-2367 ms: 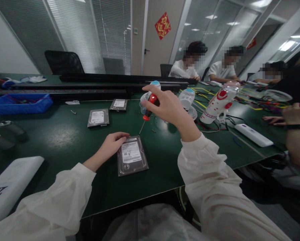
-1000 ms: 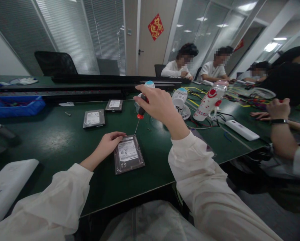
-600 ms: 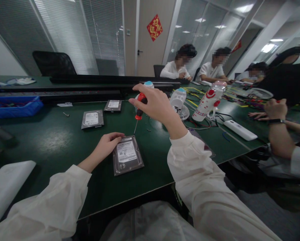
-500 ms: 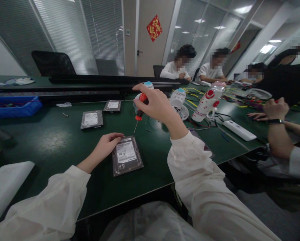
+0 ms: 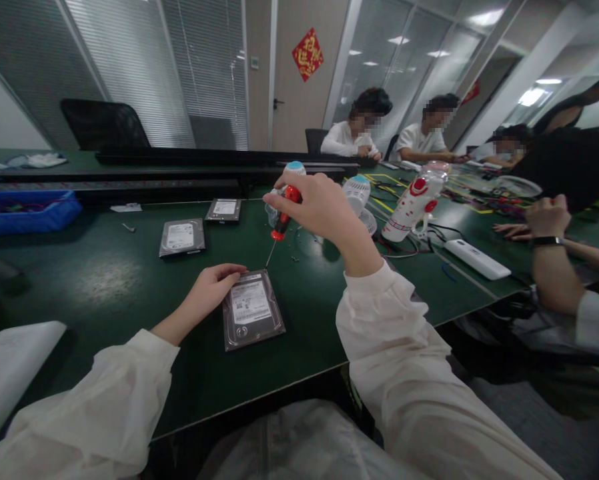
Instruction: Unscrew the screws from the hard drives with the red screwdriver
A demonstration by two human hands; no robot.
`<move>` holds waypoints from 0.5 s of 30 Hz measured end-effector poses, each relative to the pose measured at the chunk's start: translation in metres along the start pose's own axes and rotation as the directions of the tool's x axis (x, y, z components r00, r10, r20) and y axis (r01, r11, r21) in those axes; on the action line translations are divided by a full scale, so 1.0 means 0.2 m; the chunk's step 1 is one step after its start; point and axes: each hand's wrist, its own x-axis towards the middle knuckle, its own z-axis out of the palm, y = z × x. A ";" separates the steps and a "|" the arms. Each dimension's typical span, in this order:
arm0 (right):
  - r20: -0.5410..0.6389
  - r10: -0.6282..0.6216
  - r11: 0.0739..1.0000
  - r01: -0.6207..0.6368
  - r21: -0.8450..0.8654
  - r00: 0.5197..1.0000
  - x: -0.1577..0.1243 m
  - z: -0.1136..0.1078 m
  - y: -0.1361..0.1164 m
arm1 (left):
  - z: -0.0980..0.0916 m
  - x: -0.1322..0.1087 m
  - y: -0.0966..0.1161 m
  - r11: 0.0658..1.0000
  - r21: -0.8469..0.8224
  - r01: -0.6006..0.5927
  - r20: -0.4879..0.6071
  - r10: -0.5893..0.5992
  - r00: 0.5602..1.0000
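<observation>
A hard drive (image 5: 253, 310) with a white label lies flat on the green table in front of me. My left hand (image 5: 219, 283) grips its far left corner, thumb on top and fingers along the far edge. In my right hand (image 5: 312, 203) is a red and black screwdriver (image 5: 282, 223), held by its handle between thumb and fingers. Its thin shaft slants down, and the tip meets the far right corner of the drive. Too small to make out is any screw under the tip.
Two more hard drives (image 5: 182, 237) lie farther back. A blue tray (image 5: 27, 213) stands at the left, near a white case (image 5: 17, 373). Small white fans (image 5: 355, 193), a bottle (image 5: 414, 200) and a power strip (image 5: 477, 259) are on the right. Co-workers sit around the table.
My right thumb and fingers have shifted around the screwdriver handle, with the index finger now curled closer to it. The screwdriver tip stays at the drive's corner. My left hand has kept its place.
</observation>
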 end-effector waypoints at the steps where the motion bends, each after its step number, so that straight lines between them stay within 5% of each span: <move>1: 0.001 -0.008 1.000 0.008 0.016 1.000 0.00 0.00 0.00 | 0.00 0.00 0.00 1.000 0.002 0.002 0.000 -0.002 1.000; 6: 0.039 -0.111 0.986 0.105 0.132 0.993 0.01 0.01 0.02 | 0.00 -0.01 0.02 1.000 0.008 0.019 -0.008 -0.019 1.000; 15: 0.027 -0.089 0.982 0.083 0.167 0.996 0.01 0.02 0.03 | 0.00 0.01 -0.03 0.999 -0.042 0.006 0.017 -0.005 1.000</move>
